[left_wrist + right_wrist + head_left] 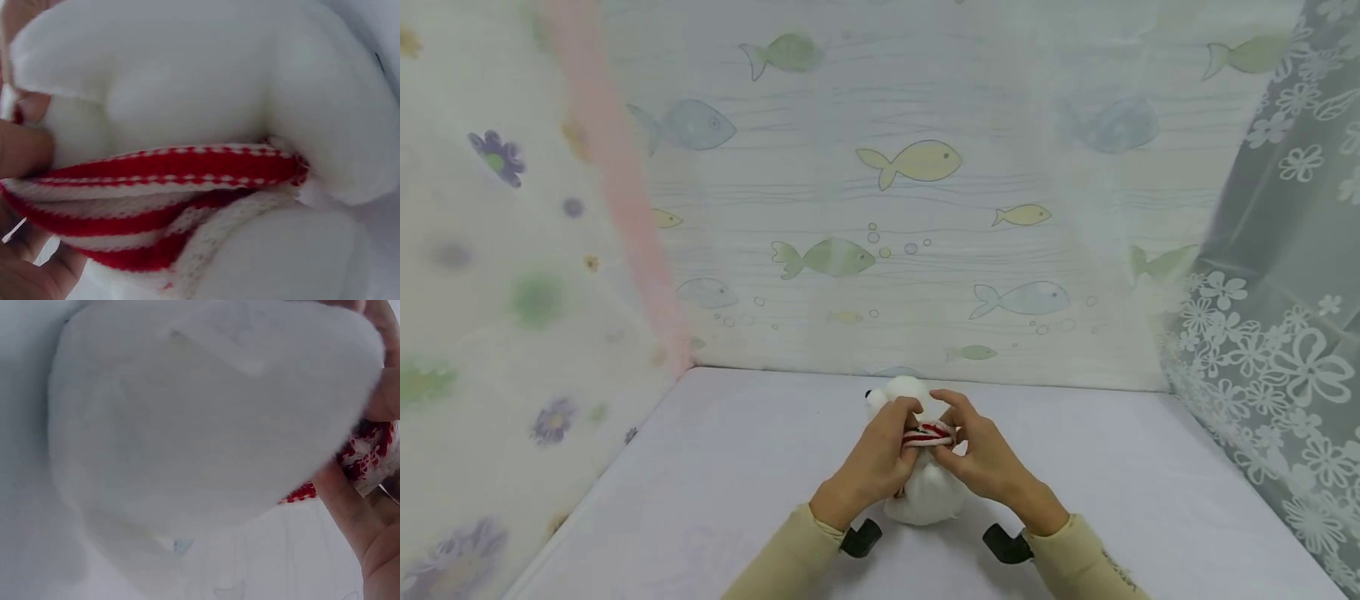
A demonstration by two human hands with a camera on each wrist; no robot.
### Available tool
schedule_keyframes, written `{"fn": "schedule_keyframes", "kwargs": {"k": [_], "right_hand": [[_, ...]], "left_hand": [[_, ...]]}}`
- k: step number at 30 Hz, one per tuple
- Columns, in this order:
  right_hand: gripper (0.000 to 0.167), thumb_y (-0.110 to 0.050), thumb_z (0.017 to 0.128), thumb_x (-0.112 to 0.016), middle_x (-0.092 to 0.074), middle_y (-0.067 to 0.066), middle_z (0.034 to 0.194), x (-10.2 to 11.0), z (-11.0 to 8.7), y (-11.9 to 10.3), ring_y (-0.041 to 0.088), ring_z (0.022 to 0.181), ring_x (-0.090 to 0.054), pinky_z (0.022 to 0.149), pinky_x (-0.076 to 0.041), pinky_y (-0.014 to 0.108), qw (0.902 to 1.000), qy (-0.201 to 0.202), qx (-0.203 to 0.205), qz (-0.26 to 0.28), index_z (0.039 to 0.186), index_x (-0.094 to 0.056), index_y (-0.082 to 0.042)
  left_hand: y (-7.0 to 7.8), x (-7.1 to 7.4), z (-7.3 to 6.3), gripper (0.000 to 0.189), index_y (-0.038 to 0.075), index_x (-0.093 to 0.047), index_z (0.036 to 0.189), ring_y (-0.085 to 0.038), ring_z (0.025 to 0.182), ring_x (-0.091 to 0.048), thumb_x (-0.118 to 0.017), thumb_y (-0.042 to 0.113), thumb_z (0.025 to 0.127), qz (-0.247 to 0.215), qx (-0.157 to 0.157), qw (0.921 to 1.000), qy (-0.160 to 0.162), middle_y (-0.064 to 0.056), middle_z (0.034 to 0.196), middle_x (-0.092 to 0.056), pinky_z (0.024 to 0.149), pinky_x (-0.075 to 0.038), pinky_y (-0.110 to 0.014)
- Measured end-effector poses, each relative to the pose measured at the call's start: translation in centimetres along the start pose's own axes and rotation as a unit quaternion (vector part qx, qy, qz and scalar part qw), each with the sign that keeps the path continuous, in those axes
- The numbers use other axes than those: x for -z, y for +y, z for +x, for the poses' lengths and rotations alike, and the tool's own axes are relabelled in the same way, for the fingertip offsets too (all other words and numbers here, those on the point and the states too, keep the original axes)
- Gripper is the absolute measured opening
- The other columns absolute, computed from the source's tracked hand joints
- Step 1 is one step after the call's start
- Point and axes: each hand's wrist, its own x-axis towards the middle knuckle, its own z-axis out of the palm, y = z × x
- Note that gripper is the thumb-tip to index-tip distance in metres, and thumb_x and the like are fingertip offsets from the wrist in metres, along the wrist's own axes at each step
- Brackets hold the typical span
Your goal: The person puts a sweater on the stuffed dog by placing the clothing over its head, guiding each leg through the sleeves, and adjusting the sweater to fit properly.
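Observation:
A white plush animal (928, 500) sits on the table with its back toward me and its dark nose pointing left. Round its neck runs a red-and-white striped knitted scarf (928, 435). My left hand (876, 450) pinches the scarf on the left side of the neck, while my right hand (988, 454) grips it on the right. In the left wrist view the scarf (169, 169) lies in a loose fold across the front of the plush animal (187, 75). Seen from the right wrist, the white plush back (206, 425) hides much of the scarf (369, 450).
A white-covered table (760, 433) spreads under the toy. Behind it hangs a fish-print curtain (917, 317). Flowered sheets (535, 333) stand at the left, and a grey lace-print one (1285, 358) at the right. Black wrist cameras (861, 537) sit below both wrists.

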Motion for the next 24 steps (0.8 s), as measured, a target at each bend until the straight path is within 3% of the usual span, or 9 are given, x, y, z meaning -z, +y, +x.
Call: {"fn": "schedule_keyframes", "kwargs": {"k": [4,9,11,14,20,24], "right_hand": [[0.069,0.008,0.078,-0.069,-0.065,-0.005,0.092,-0.1,-0.1,0.5,0.01,0.083,-0.062,0.073,-0.053,0.033,0.9997,0.004,0.023,-0.012,0.138,-0.041,-0.013],[0.052,0.007,0.086,-0.061,-0.067,-0.004,0.093,-0.1,-0.2,1.1,0.012,0.08,-0.063,0.07,-0.052,0.033,0.9995,0.023,0.002,-0.023,0.132,-0.048,-0.014],[0.04,0.005,0.091,-0.057,-0.068,-0.002,0.092,-0.1,-0.2,1.2,0.014,0.073,-0.063,0.065,-0.052,0.03,0.9992,0.036,-0.014,-0.011,0.127,-0.052,-0.012],[0.026,0.002,0.094,-0.056,-0.068,0.004,0.091,-0.1,-0.1,1.1,0.019,0.066,-0.063,0.061,-0.053,0.029,0.9975,0.053,-0.04,0.026,0.118,-0.058,-0.008],[0.01,-0.008,0.089,-0.067,-0.064,0.003,0.09,0.0,-0.2,1.2,0.017,0.061,-0.063,0.055,-0.053,0.027,0.9922,0.032,-0.11,0.048,0.099,-0.066,-0.01],[0.008,-0.016,0.092,-0.065,-0.064,0.001,0.087,0.5,-0.3,1.5,0.014,0.058,-0.062,0.055,-0.053,0.031,0.9854,-0.004,-0.159,0.06,0.099,-0.068,-0.013]], "left_hand": [[-0.6,0.1,-0.1,0.047,0.002,-0.048,0.116,-0.014,0.082,-0.051,-0.064,-0.014,0.074,0.013,0.015,0.9998,0.011,-0.004,0.092,-0.057,0.07,-0.048,-0.025],[-0.9,1.0,-0.1,0.044,0.006,-0.049,0.123,-0.015,0.088,-0.056,-0.07,0.007,0.084,-0.032,0.047,0.9974,-0.044,-0.003,0.098,-0.06,0.075,-0.05,-0.028],[-0.9,1.2,-0.1,0.039,0.007,-0.051,0.122,-0.014,0.085,-0.059,-0.068,0.012,0.088,-0.059,0.062,0.995,-0.05,-0.002,0.096,-0.061,0.075,-0.051,-0.028],[-0.8,1.1,0.1,0.03,0.005,-0.055,0.116,-0.014,0.079,-0.062,-0.066,0.008,0.089,-0.081,0.081,0.9928,-0.035,-0.001,0.088,-0.063,0.071,-0.053,-0.027],[-0.5,0.2,0.0,0.028,0.005,-0.061,0.102,-0.012,0.072,-0.052,-0.076,0.005,0.079,-0.035,0.081,0.9961,-0.009,0.0,0.078,-0.057,0.064,-0.047,-0.023],[-0.1,-0.1,-0.3,0.022,0.009,-0.061,0.102,-0.003,0.055,-0.047,-0.073,0.008,0.083,-0.06,0.118,0.9901,-0.046,0.005,0.067,-0.051,0.052,-0.043,-0.018]]}}
